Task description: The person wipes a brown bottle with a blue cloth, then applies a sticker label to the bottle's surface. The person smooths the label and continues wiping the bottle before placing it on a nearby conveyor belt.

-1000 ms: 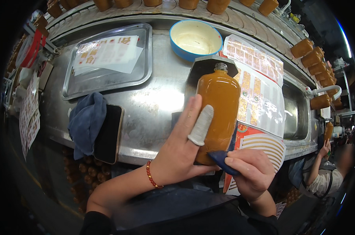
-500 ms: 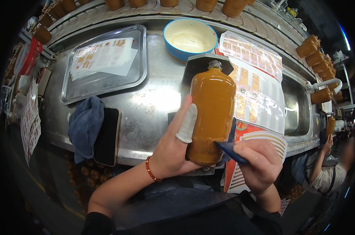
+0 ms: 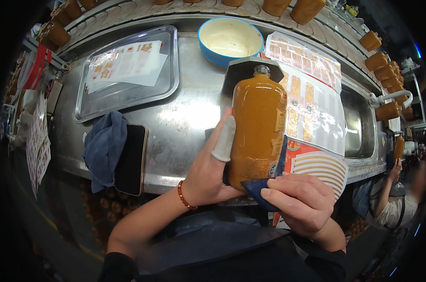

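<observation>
Orange bottle [image 3: 257, 129] in left hand's [image 3: 208, 171] grip, dark blue label [image 3: 260, 190] pinched by right hand [image 3: 300, 204].

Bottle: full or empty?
Full. The bottle shows orange-brown contents up to its neck; left hand grips its side.

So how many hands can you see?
3. The left hand holds the orange bottle; the right hand presses a blue piece at its base; another person's hand is raised at far right. Their other hand is hidden.
</observation>
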The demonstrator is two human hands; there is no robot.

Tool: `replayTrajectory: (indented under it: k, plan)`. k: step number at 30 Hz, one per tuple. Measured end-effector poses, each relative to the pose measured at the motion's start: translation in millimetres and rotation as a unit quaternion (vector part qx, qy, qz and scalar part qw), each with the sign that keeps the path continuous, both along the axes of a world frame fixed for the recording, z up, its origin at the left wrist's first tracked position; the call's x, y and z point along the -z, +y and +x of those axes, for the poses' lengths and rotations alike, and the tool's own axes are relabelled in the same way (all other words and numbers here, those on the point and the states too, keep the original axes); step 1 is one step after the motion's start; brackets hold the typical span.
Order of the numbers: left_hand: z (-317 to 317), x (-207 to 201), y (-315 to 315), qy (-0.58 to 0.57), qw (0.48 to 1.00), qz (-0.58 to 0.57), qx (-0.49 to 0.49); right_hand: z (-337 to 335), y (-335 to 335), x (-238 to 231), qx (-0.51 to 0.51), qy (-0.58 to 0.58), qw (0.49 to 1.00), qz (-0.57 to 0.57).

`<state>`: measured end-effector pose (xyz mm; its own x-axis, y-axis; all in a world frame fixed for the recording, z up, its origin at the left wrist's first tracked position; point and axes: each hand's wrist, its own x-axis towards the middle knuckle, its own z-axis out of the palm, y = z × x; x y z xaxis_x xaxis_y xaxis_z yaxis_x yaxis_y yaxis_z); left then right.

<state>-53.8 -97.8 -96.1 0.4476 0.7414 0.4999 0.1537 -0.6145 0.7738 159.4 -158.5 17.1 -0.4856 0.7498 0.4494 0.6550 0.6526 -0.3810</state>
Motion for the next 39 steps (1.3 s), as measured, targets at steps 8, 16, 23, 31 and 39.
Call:
replayTrajectory:
  k: [8,16,23,31,39]
  plan:
    - [-4,3,3,-0.002,0.999,-0.037,0.031,-10,-26,5,-0.036,0.023,0.998,-0.042]
    - [8,-6,-5,0.027,0.996,-0.072,0.048,-2,-34,26,0.254,0.476,0.795,-0.276]
    - [23,-7,-10,0.041,0.994,-0.079,0.064,60,-55,66,0.295,0.428,0.77,-0.37]
    - [31,-25,-19,0.073,0.991,-0.1,0.046,75,-54,27,0.268,0.488,0.773,-0.306]
    - [62,-64,-27,0.06,0.993,-0.095,-0.023,77,-41,15,0.245,0.431,0.823,-0.278]
